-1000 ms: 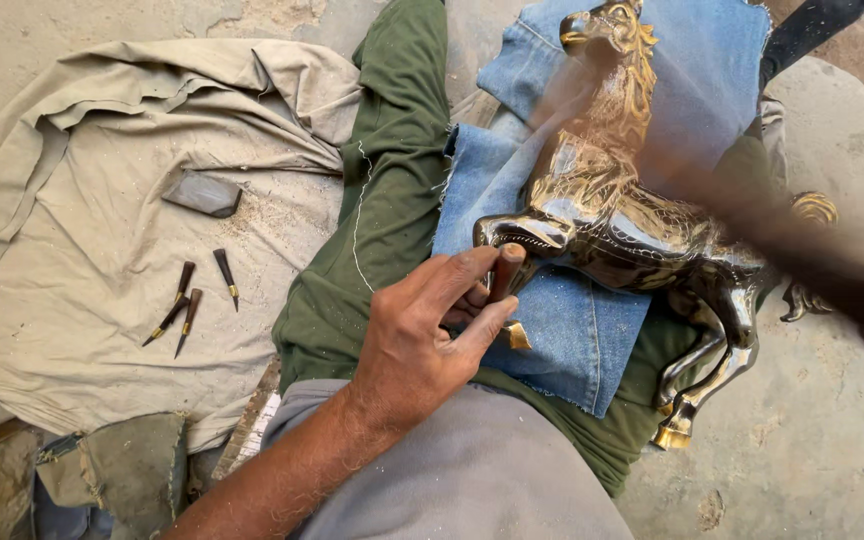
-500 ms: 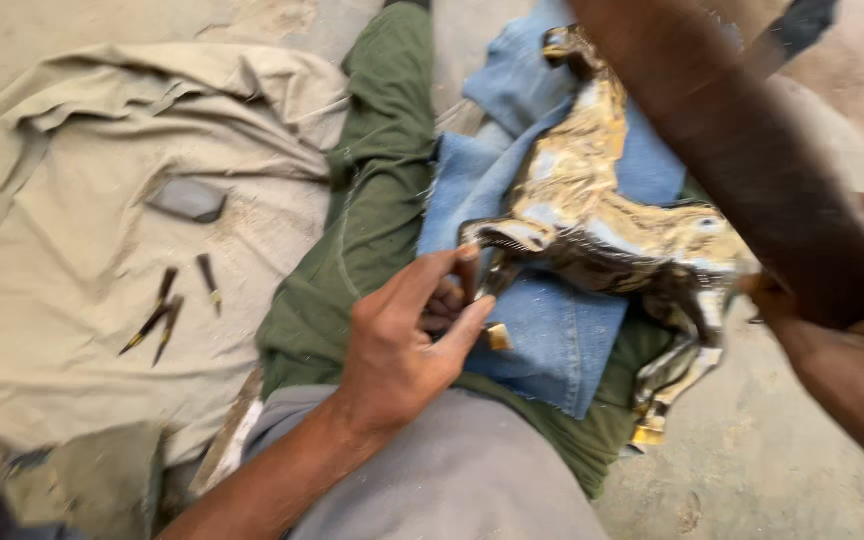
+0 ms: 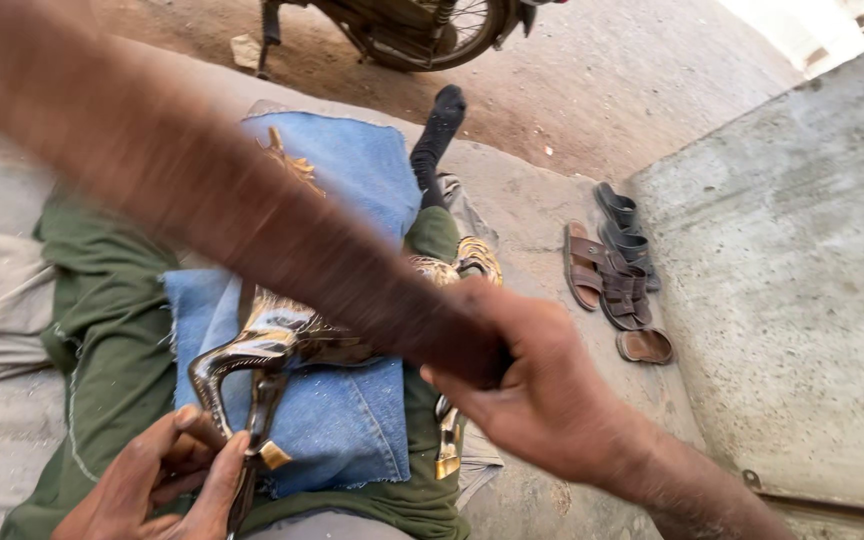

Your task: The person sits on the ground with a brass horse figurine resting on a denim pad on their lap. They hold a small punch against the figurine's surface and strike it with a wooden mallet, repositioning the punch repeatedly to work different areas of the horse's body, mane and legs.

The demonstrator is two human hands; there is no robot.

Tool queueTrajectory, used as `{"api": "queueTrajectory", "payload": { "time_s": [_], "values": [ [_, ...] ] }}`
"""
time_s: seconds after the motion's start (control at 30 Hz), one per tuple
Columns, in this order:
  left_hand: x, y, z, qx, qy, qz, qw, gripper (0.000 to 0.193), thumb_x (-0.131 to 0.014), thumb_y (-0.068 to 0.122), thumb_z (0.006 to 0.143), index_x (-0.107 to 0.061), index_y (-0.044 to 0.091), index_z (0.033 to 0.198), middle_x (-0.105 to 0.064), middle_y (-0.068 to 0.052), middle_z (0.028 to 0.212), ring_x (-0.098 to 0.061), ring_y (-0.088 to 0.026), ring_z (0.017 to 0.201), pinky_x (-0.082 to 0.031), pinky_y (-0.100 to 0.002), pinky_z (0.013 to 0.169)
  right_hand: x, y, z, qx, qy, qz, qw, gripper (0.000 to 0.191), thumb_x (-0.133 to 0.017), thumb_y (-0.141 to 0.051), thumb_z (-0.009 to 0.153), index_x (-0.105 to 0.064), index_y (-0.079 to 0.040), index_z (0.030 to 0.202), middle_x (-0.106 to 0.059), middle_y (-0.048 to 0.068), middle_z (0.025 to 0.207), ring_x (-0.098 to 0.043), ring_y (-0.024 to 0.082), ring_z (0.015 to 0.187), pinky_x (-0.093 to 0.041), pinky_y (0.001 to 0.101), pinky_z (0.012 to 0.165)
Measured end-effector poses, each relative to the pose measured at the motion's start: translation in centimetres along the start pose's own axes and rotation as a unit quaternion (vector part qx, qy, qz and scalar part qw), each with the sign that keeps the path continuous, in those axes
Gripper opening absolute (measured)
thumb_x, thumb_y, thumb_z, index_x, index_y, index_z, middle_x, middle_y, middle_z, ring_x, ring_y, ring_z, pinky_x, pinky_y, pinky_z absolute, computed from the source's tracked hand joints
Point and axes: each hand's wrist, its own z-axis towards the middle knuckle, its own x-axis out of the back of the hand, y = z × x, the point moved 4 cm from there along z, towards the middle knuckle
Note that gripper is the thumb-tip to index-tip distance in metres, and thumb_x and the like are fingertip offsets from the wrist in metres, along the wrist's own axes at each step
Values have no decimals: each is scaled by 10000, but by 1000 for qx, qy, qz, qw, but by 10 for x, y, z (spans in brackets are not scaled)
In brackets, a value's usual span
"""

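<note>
Head camera: left hand [image 3: 157,480] closed around a leg of the brass horse figure [image 3: 272,350], which lies on blue denim cloth [image 3: 352,420] across the person's lap. Right hand [image 3: 527,390] clamped on a long object, apparently a stick [image 3: 202,190], badly blurred. Sandals [image 3: 612,270] lie well apart.

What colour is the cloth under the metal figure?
Faded denim blue cloth, with frayed edges, seen in the head view.
</note>
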Motion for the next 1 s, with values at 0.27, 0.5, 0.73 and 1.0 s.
{"api": "queueTrajectory", "payload": {
  "time_s": [0.27,0.5,0.73,1.0],
  "values": [
    [-6,-39,-2,-81,121,-105,984,445,-828,203,842,-568,24,1156,-709,-50,847,-732,-120,769,-604,-293,772,-14,28,-21,113,26,-217,969,488,-681,-21,642,-612,-6,1125,-652,124,931,-654,335,876,-523,459,761],
    [43,-61,64,233,149,-199,940,532,-793,125,844,-554,-30,1293,-697,-158,1065,-739,-235,893,-631,-378,767,-67,93,-18,-85,-102,-163,978,372,-727,-87,753,-620,-96,1110,-702,126,955,-680,377,928,-526,493,751],
    [93,-53,63,-46,88,128,987,376,-803,61,852,-679,-36,1194,-723,-65,917,-698,-99,797,-601,-265,713,-127,139,-9,-248,-122,-105,955,698,-907,-391,724,-635,-208,1340,-756,165,779,-763,268,690,-597,414,673],
    [74,-25,145,58,-94,-214,971,334,-786,39,878,-651,-21,1178,-696,-75,918,-710,-125,819,-658,-275,705,-156,186,-7,-297,-108,-109,943,744,-904,-378,703,-677,-169,1380,-722,109,794,-722,177,689,-604,323,682]
  ]
}}
